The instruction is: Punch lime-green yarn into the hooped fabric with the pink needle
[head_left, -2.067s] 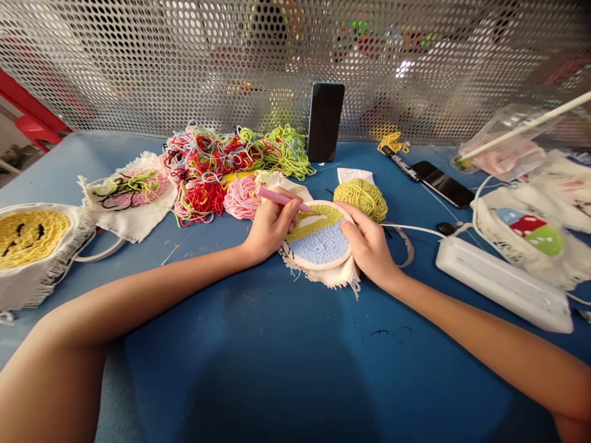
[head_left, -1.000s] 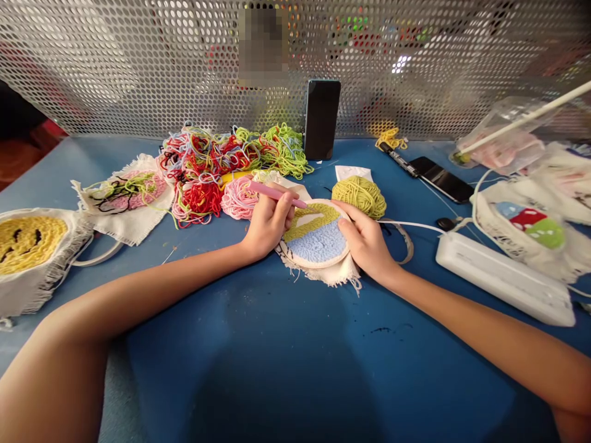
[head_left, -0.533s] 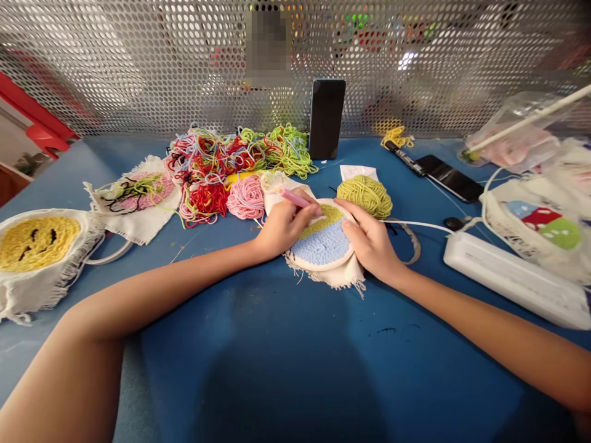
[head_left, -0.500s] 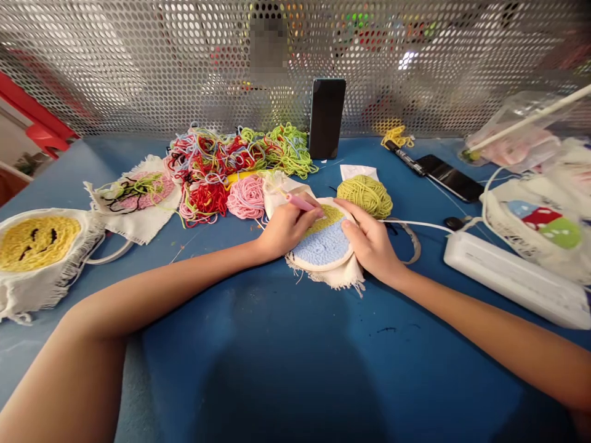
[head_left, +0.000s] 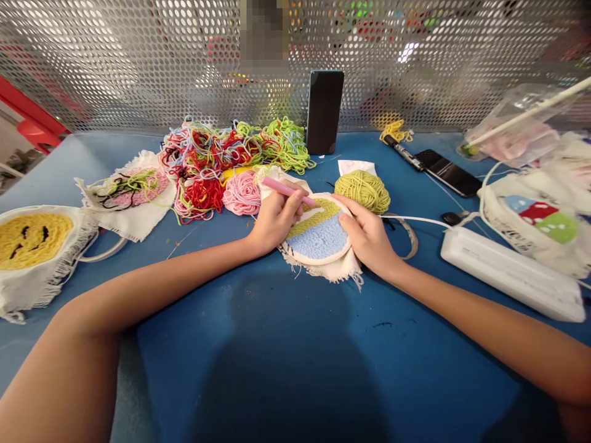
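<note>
My left hand [head_left: 276, 215] is closed round a pink punch needle [head_left: 282, 186], its tip low over the yellow-green part of the work. My right hand [head_left: 369, 237] grips the right rim of a round embroidery hoop [head_left: 318, 259], thumb on top. Light blue loops [head_left: 318, 239] fill the hoop's lower half. Above them lies yellow-green yarn [head_left: 329, 209] with a bare strip of white cloth in it. Frayed cloth hangs below the hoop. Just behind my right hand sits a yellow-green yarn ball [head_left: 362, 191], and a pink yarn ball [head_left: 242, 192] is beyond my left.
Tangled yarn [head_left: 207, 147] lies at the back beside an upright phone [head_left: 324, 111]. A yellow face piece [head_left: 34, 240] is at left. Rightward are a marker [head_left: 404, 152], another phone [head_left: 447, 172], a white power strip [head_left: 512, 271] and a mushroom-patterned piece [head_left: 540, 215].
The punch needle has shifted left and leans over further, with my left hand moving along. More bare cloth shows in the yellow-green part. My right hand keeps its hold on the hoop.
</note>
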### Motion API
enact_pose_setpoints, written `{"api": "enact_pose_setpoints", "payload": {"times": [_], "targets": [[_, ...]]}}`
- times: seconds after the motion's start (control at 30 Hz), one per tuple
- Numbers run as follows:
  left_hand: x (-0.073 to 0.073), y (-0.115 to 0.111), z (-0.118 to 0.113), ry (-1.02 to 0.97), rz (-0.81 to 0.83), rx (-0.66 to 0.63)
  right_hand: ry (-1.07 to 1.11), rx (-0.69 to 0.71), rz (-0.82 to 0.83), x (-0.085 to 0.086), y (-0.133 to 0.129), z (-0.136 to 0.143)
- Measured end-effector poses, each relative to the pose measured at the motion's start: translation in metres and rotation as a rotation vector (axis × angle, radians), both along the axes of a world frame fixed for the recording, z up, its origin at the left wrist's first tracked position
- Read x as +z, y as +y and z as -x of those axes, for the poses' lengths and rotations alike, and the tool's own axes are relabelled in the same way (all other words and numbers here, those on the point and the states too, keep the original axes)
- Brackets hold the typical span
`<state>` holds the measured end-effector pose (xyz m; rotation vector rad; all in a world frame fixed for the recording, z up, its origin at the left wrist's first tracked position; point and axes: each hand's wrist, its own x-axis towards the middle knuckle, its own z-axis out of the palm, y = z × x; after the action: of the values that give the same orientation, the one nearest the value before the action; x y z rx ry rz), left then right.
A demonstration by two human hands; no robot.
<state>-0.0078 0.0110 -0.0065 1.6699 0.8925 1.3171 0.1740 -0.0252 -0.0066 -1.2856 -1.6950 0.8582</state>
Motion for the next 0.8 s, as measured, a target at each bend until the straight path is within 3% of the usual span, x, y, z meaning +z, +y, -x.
{"api": "enact_pose_setpoints", "payload": {"times": [0.3,0.8], "targets": [[-0.0032,0.0009,0.0032,-0.132,0.018,0.065,0.045,0.019,-0.022,0.0007,0.0006,-0.0010],[-0.0033,0.0007,0.0024,-0.097,-0.001,0.022,0.024,-0.007,-0.006,0.0014,-0.0001,-0.0007]]}}
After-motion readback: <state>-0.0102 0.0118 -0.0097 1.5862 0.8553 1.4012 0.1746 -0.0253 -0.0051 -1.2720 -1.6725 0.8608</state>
